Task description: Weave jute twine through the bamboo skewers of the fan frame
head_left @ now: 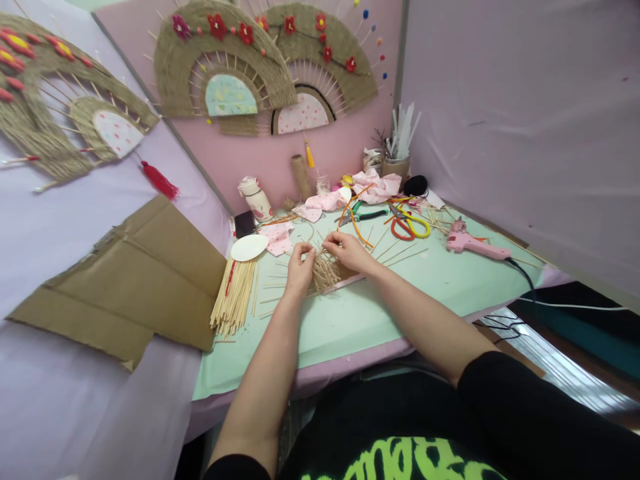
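A half-round fan frame with thin wooden sticks spreading outward lies at the front middle of the table. Tan twine is bunched in loose loops over its left part, and a strip of brown board shows beside it. My left hand is closed, thumb and fingertips pinched on the twine at the bundle's left side. Just to the right, my right hand is also closed, pinching twine at the top of the bundle. The fingers partly hide the exact strands. A thin loop of cord rises behind the hands.
Bamboo sticks lie left, under a white oval piece. Behind are pliers, scissors and a pink glue gun with its cord. A bottle stands back left; a cardboard sheet leans left. Finished fans hang behind.
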Motion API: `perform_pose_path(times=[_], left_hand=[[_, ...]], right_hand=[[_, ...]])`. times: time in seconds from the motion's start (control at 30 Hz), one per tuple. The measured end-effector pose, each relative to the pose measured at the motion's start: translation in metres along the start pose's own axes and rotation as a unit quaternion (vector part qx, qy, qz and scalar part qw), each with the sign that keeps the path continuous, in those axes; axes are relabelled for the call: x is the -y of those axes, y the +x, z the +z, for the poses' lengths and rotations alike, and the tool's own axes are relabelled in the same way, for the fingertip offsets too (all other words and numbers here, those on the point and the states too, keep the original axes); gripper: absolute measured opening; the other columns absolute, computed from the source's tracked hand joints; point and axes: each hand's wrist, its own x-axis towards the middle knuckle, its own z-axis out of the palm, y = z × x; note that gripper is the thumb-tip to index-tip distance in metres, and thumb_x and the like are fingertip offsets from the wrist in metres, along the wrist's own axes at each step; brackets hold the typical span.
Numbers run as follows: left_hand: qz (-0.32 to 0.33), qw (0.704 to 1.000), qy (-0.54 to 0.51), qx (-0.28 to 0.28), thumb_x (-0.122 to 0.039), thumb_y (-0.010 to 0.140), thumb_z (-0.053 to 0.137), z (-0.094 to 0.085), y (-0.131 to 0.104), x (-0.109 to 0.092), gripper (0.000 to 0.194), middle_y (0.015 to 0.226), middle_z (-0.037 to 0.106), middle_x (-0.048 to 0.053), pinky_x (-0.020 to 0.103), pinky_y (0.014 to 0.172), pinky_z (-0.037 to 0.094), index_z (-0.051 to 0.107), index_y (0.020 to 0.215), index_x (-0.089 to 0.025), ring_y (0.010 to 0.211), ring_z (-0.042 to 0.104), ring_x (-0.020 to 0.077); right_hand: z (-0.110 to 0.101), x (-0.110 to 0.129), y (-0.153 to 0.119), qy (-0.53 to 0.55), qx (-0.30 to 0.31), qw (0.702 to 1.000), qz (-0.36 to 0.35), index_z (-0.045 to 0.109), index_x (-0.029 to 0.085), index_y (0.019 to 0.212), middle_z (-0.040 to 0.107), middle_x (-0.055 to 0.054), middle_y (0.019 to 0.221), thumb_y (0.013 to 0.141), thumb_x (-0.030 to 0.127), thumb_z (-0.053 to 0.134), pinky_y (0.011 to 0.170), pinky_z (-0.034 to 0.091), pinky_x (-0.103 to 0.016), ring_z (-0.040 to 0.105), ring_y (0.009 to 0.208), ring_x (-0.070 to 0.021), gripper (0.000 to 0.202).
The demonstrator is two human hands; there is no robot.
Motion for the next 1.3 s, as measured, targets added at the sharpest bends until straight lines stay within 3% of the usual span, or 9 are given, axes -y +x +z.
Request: perform_pose_path(times=[0.17, 0.3, 0.57, 0.83, 1.0, 1.17, 1.3], left_hand=[[0.063, 0.997, 0.043, 0.026, -0.030, 0.072, 0.065, 0.002, -0.004, -0.008, 0.021, 0.088, 0.057, -0.001, 0.020, 0.054, 0.033, 0.058, 0.090, -0.022, 0.057, 0.045, 0.0073], [0.031, 0.994, 0.056, 0.087, -0.033, 0.074, 0.062, 0.003, -0.005, -0.007, 0.017, 0.063, 0.048, -0.004, 0.020, 0.050, 0.030, 0.059, 0.085, -0.020, 0.049, 0.037, 0.0070], [0.017, 0.994, 0.020, 0.109, -0.029, 0.068, 0.067, 0.001, -0.001, 0.006, 0.021, 0.075, 0.055, -0.002, 0.020, 0.064, 0.038, 0.055, 0.081, -0.017, 0.068, 0.050, 0.0093], [0.007, 0.994, 0.014, 0.110, -0.019, 0.069, 0.057, 0.001, -0.002, 0.001, 0.029, 0.073, 0.058, -0.003, 0.020, 0.055, 0.035, 0.051, 0.097, -0.024, 0.057, 0.049, 0.0092], [0.031, 0.995, 0.065, 0.070, -0.022, 0.070, 0.054, 0.000, 0.000, 0.001, 0.008, 0.066, 0.055, -0.003, 0.020, 0.056, 0.034, 0.058, 0.075, -0.018, 0.058, 0.045, 0.0093], [0.036, 0.996, 0.066, 0.044, -0.035, 0.071, 0.061, -0.001, 0.002, 0.002, 0.020, 0.060, 0.050, -0.003, 0.021, 0.055, 0.031, 0.058, 0.066, -0.015, 0.057, 0.042, 0.0088], [0.053, 0.997, 0.047, 0.025, -0.036, 0.071, 0.062, -0.002, 0.002, 0.000, 0.021, 0.062, 0.050, -0.003, 0.021, 0.056, 0.032, 0.058, 0.069, -0.016, 0.058, 0.042, 0.0085]], right_hand=[[0.000, -0.001, -0.001, -0.023, -0.007, 1.000, 0.004, 0.059, 0.018, 0.072, 0.058, 0.000, 0.067, 0.080, 0.035, 0.051, 0.064, 0.036, -0.025, 0.050, 0.067, -0.0135, 0.021], [-0.001, 0.001, -0.001, -0.038, -0.012, 0.999, 0.006, 0.058, 0.018, 0.070, 0.058, 0.000, 0.066, 0.081, 0.036, 0.049, 0.063, 0.035, -0.025, 0.050, 0.066, -0.0133, 0.023], [-0.002, 0.005, -0.001, -0.032, -0.027, 0.999, 0.009, 0.056, 0.018, 0.069, 0.056, 0.001, 0.064, 0.081, 0.036, 0.050, 0.063, 0.034, -0.025, 0.049, 0.063, -0.0123, 0.023], [-0.002, 0.007, -0.002, 0.014, -0.007, 1.000, -0.025, 0.054, 0.017, 0.069, 0.051, 0.002, 0.063, 0.082, 0.035, 0.047, 0.061, 0.034, -0.024, 0.045, 0.062, -0.0114, 0.023], [-0.002, 0.008, -0.003, 0.022, 0.002, 1.000, -0.023, 0.055, 0.016, 0.069, 0.054, 0.001, 0.065, 0.080, 0.033, 0.049, 0.064, 0.035, -0.024, 0.046, 0.063, -0.0110, 0.020], [-0.002, 0.009, -0.001, 0.040, 0.022, 0.999, -0.014, 0.056, 0.016, 0.070, 0.054, 0.002, 0.064, 0.080, 0.037, 0.049, 0.064, 0.037, -0.023, 0.048, 0.064, -0.0112, 0.024], [-0.003, 0.005, 0.001, 0.047, 0.016, 0.997, 0.055, 0.055, 0.016, 0.064, 0.055, 0.000, 0.059, 0.084, 0.052, 0.040, 0.061, 0.036, -0.024, 0.048, 0.057, -0.0114, 0.043]])
